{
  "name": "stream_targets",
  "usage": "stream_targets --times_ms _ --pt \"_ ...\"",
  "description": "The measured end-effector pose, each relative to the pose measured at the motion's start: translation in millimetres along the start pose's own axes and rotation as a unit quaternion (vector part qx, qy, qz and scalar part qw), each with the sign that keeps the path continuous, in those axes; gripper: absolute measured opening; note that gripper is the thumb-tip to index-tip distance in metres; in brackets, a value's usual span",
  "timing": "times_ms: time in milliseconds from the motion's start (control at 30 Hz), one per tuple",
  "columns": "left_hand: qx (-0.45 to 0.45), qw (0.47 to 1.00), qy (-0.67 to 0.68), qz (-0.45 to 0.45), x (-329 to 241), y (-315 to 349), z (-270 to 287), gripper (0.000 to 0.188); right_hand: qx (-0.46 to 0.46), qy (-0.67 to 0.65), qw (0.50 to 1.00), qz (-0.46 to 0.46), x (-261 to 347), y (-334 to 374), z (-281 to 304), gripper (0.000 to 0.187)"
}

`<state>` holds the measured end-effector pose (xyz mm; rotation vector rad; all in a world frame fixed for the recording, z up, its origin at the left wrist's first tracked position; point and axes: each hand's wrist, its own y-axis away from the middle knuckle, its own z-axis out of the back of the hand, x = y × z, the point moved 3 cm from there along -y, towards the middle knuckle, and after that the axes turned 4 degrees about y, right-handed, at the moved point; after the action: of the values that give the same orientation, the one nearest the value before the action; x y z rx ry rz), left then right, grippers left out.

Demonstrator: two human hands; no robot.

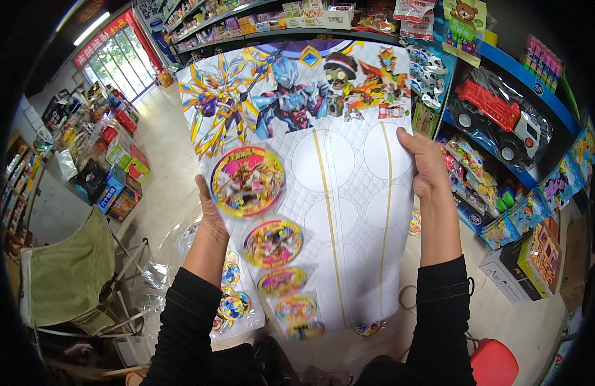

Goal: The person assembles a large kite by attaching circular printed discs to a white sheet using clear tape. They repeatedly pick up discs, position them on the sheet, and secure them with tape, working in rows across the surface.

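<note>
Quilt-patterned display card [367,257] is up in front of the torso, supported at both sides, probably to keep it spread. Right hand [428,159]: thumb front, fingers behind, clamped on the edge. Left hand [214,211]: at the left edge, fingers mostly hidden, can't tell closure. Lower picture discs [295,309] blurred; second disc sheet [255,318] partly covered.

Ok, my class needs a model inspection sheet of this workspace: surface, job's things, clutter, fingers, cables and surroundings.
Surface: pale floor.
Job's things: white sheet held up, cartoon figures across its top, round pictures down its left side, lower ones blurred.
Clutter: green folding chair, clear plastic, boxes.
Fingers: left hand and right hand grip the sheet's opposite edges.
Cables: nothing seen.
Surroundings: packaged goods on shelves, toy truck, barred opening.
</note>
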<state>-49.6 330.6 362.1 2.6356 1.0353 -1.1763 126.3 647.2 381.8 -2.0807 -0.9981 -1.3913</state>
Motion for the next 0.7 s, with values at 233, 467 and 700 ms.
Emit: stream_targets --times_ms 233,467,700 --pt "0.117 0.992 0.044 0.024 -18 25 -36 0.096 -0.007 -0.008 1.0 0.018 6 7 -18 0.033" --pt "0.028 0.952 -0.279 0.121 15 132 4 0.082 -0.218 0.353 0.821 0.391 6 28 -66 0.026" --pt "0.009 0.935 -0.322 0.148 16 176 18 0.072 0.041 0.424 0.668 0.611 -21 79 -119 0.038"
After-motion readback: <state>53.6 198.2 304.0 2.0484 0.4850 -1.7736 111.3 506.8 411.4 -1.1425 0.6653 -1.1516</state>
